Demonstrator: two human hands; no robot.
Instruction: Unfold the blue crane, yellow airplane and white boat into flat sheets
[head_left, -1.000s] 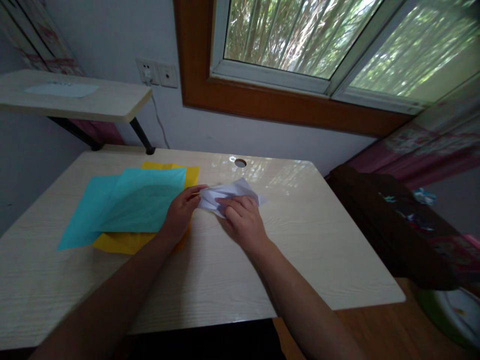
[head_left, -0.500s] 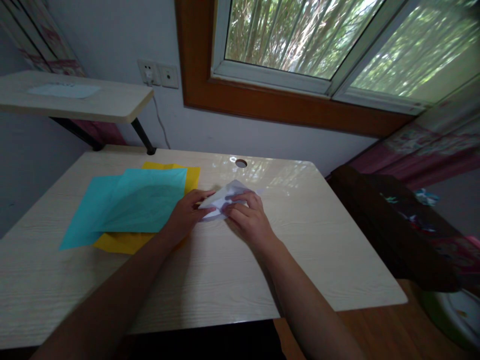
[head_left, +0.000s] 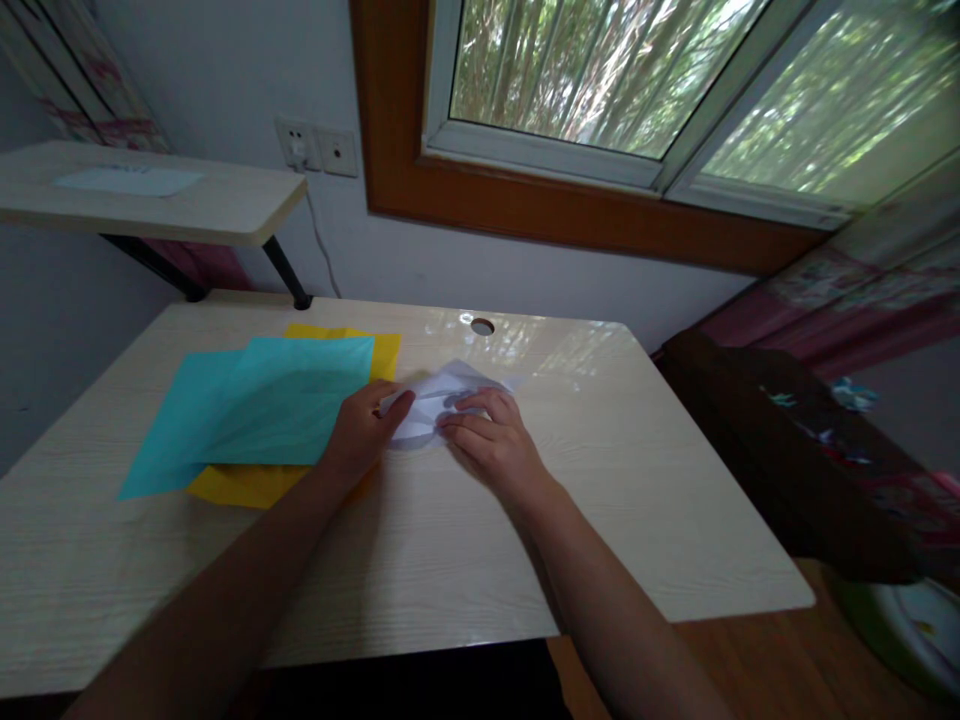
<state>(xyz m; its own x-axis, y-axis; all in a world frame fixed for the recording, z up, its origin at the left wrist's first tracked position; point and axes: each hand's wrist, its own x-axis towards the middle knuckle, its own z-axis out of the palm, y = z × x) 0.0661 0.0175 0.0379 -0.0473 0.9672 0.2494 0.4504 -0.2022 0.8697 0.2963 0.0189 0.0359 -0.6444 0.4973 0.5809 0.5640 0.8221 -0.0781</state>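
Note:
A folded sheet of white paper (head_left: 424, 412) lies on the desk between my hands, its layers partly lifted. At its left end, my left hand (head_left: 364, 425) pinches the paper between thumb and fingers. My right hand (head_left: 495, 435) has its fingers curled onto the right part of the same sheet, pressing and gripping it; its thumb is mostly hidden. Left of my hands, light blue paper sheets (head_left: 292, 400) overlap on top of yellow paper (head_left: 247, 485), close beside my left wrist.
The pale wooden desk (head_left: 637, 500) has a round cable hole (head_left: 482, 327) near its back edge. A raised shelf (head_left: 247, 205) on black legs stands at the back left, with a white sheet (head_left: 129, 180) on it. Beyond the desk's right side is a dark cabinet (head_left: 720, 440).
My left hand has shifted slightly left, its thumb moving up over the paper. The white paper has spread flatter and wider. My right hand has barely moved.

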